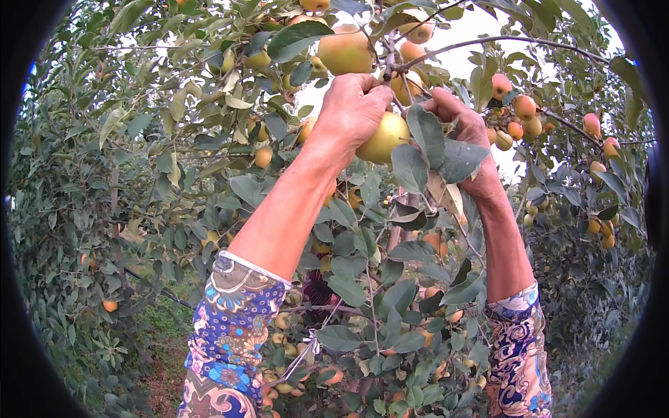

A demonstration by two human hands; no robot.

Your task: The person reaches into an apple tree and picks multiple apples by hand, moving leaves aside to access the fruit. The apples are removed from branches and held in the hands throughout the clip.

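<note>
My left hand (353,109) is raised at the top of the view, its thumb and fingers closed around a thin apple branch (390,55). Just under that thumb hangs a yellow-green apple (385,138), partly behind the hand and leaves. A larger yellow apple (346,49) with a blush hangs directly above my knuckles, and another apple (407,88) sits behind the branch. My right hand (465,123) is across from the left, fingers bent toward the twigs beside the branch. Green leaves (436,141) cover part of it, so its grip is unclear.
A long bare branch (502,39) arches to the upper right. Clustered apples (524,107) hang at right, and many more fruits sit among foliage below. A pale tie (312,342) is knotted on cord at lower centre. A dark hose or line (162,291) crosses at left.
</note>
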